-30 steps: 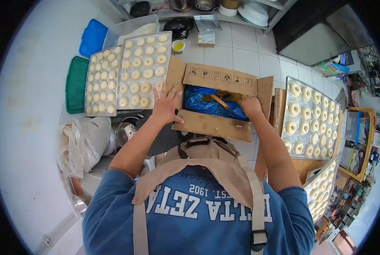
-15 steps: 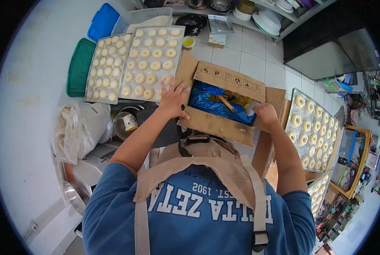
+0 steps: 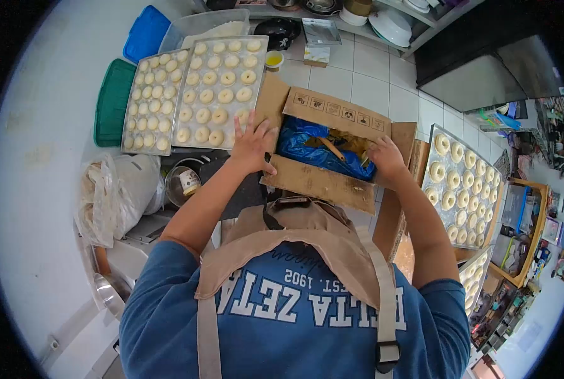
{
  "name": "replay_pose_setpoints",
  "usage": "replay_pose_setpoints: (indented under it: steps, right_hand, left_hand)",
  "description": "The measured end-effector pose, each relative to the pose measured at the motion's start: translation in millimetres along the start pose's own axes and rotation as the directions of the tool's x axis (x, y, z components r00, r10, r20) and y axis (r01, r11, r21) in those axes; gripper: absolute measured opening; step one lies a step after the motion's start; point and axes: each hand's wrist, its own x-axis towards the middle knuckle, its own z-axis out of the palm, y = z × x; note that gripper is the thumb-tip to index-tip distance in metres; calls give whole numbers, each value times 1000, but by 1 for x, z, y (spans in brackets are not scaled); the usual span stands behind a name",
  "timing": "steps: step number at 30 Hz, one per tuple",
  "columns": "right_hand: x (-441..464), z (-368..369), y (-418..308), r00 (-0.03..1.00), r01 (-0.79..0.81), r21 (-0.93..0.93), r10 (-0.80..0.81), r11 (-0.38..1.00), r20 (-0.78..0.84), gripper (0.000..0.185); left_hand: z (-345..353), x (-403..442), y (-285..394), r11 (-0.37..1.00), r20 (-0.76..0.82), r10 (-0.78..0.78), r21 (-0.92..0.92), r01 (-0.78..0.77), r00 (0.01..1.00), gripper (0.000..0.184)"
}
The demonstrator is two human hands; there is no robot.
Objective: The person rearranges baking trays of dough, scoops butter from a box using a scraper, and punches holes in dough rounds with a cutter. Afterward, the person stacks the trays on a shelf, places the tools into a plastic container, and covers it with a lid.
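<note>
An open cardboard box with its flaps folded out stands in front of me. Its inside is lined with a crumpled blue plastic bag. In the bag lies a wooden handle; its far end is hidden, and a brownish-yellow material shows beside it. My left hand lies with fingers spread on the left flap, next to a tray of dough rings. At the box's right end, my right hand is curled over the edge, fingertips towards the bag.
A second dough tray leans at the left by a green lid. On the right stands another tray of dough rings. A metal pot and a plastic bag are at left. A small cup of yellow liquid sits behind.
A whitish item at my right fingertips no longer shows. My right hand has shifted slightly up and left onto the box's end. My left hand remains on the flap.
</note>
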Motion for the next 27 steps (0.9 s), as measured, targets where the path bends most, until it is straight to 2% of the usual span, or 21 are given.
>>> replay_pose_setpoints:
  steps: [6, 9, 12, 15, 18, 21, 24, 27]
  right_hand:
    - [23, 5, 13, 991, 108, -153, -94, 982, 94, 14]
    - [45, -8, 3, 914, 109, -159, -36, 981, 404, 16]
    - [49, 14, -4, 931, 156, -238, -62, 959, 358, 18]
    - [51, 27, -7, 932, 114, -239, -21, 964, 361, 19]
    - [21, 26, 6, 982, 115, -137, -92, 984, 166, 20]
    - [-3, -2, 11, 996, -45, -136, 56, 990, 72, 18]
    - [-27, -19, 13, 999, -20, 3, 20, 1000, -36, 16]
    - [-49, -26, -2, 967, -111, 89, 128, 990, -219, 15]
  left_hand:
    - [-2, 15, 6, 999, -69, 43, 27, -41, 997, 104]
    - [-6, 11, 8, 999, -67, 41, 30, -39, 997, 106]
    - [-12, 9, 17, 999, -32, -3, 35, 4, 999, 107]
    - [-6, 6, 16, 1000, -70, 17, 6, -17, 997, 107]
    - [-3, 11, 19, 999, -86, 49, 7, -48, 995, 107]
    - [-3, 17, 19, 998, -100, 54, 22, -52, 994, 107]
    - [0, 15, 19, 998, -109, 59, 12, -58, 992, 107]
    - [-1, 12, 17, 999, -66, 39, 9, -38, 997, 108]
